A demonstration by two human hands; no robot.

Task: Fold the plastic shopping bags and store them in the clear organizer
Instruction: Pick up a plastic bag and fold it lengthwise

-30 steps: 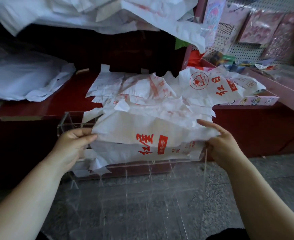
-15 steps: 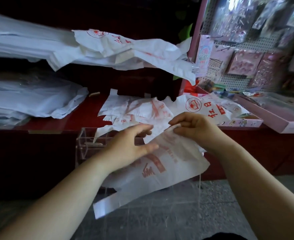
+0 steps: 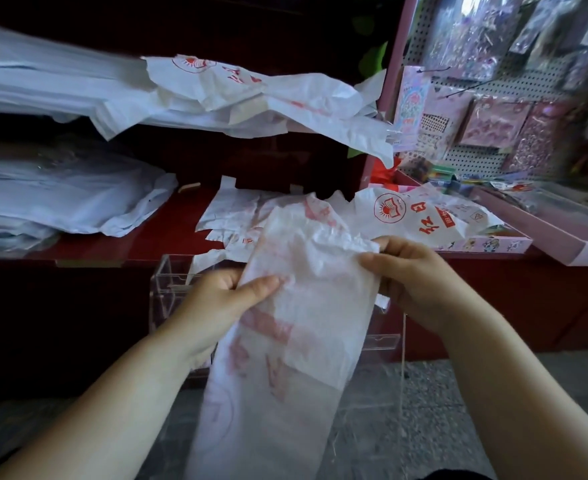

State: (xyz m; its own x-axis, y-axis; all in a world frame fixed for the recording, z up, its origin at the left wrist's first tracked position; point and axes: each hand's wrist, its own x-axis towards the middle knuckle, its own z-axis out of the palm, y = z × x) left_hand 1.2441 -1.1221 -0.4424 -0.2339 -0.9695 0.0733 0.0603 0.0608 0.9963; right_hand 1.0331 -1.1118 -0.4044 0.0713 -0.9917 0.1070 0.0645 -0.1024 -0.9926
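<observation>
A white plastic shopping bag with red print [image 3: 299, 327], which was stretched wide between the hands a second ago and then doubled over as they were brought together, has now been narrowed into a long strip. It is gripped near its top by the left hand [image 3: 226, 303], thumb laid across the front and fingers curled behind. Its crumpled top corner is pinched by the right hand [image 3: 420, 282]. Only the strip's width is left between the hands, and the rest hangs down between the forearms. The clear acrylic organizer [image 3: 167, 289] is seen just behind and below the hands, largely hidden by the bag. A loose heap of white printed bags [image 3: 420, 216] lies beyond the hands on the dark red shelf [image 3: 140, 244], unfolded. The lengthwise fold is judged done; crosswise folds are probably needed before this bag can be stored.
</observation>
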